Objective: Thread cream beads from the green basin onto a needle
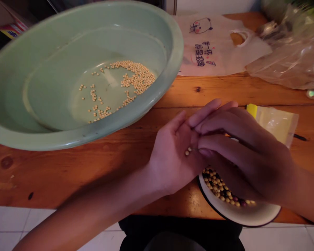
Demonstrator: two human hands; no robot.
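My left hand [172, 160] is palm up with its fingers apart, and a couple of pale beans [188, 151] rest in the palm. Over it hangs my right hand [251, 153], its thumb and fingertips pinched together above the left palm; whatever they pinch is too small to name. Beneath my right hand, a white bowl [240, 217] with a dark rim holds yellow beans [217, 184] and some dark ones, partly hidden. At the upper left, a large green basin [115, 129] contains many pale beans [138, 76], gathered mostly toward its right side.
A printed plastic bag [222, 59] lies flat behind my hands. Clear crumpled plastic [290, 66] is at the upper right. To the right lies a small yellowish packet [274, 122] beside a black thin object [300, 137]. The wooden table [94, 167] ends near my lap.
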